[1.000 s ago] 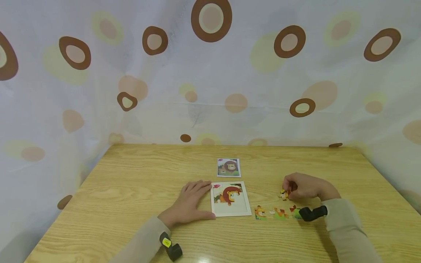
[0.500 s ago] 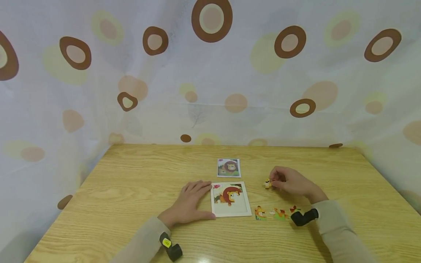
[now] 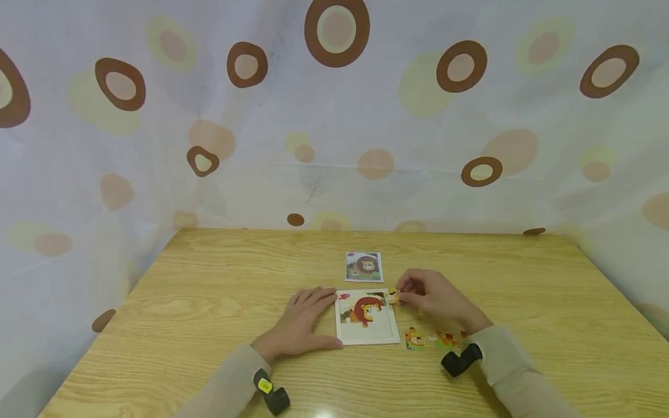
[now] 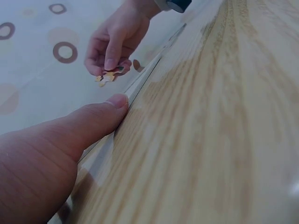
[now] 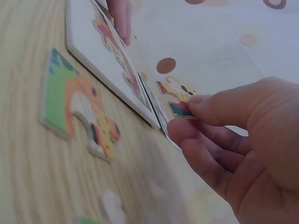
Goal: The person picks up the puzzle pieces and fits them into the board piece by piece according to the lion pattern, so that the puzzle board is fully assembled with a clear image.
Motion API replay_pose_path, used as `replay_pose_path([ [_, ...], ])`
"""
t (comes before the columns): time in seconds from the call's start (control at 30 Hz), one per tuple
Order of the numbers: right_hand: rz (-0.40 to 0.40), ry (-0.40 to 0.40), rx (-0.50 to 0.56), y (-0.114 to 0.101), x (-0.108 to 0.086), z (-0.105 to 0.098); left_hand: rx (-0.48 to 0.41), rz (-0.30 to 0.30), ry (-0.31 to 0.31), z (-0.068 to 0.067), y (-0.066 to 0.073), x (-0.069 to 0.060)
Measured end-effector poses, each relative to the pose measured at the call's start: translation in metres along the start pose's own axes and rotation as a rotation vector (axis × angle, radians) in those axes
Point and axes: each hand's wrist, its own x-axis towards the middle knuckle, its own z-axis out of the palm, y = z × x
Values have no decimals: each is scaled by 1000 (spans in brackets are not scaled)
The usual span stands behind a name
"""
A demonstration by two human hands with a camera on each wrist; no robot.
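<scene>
The white puzzle frame [image 3: 366,337] lies on the table with part of a lion picture in its upper half. Against its left edge rests my left hand [image 3: 300,325], fingers spread and thumb at the near corner. My right hand [image 3: 436,299] pinches a yellow, red and green puzzle piece [image 3: 393,297] between thumb and fingers beside the frame's upper right corner. In the right wrist view the held piece [image 5: 177,93] is raised and tilted. The left wrist view shows my left thumb [image 4: 88,126] touching the frame's edge.
Behind the frame lies a small lion picture card [image 3: 363,267]. Loose pieces lie right of the frame, among them an orange and green piece [image 3: 414,339] and another [image 3: 444,339], partly near the right wrist's camera [image 3: 461,360]. A patterned cloth stands behind the table.
My right hand has carried the pinched piece leftward from the right side of the table to the frame's upper right corner. My left hand has stayed in place.
</scene>
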Motion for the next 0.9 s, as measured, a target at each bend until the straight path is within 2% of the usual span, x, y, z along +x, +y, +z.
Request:
replay_pose_path([
  [0.4,19,-54,-19,-16,2,21,1,4,1,-1,1,0],
  [0.73,-19,-39,-27,-19,5,33,8,13,5,0,-1,0],
  [0.9,-26,-20,-80,-20,6,36,3,1,0,-1,0,-1],
])
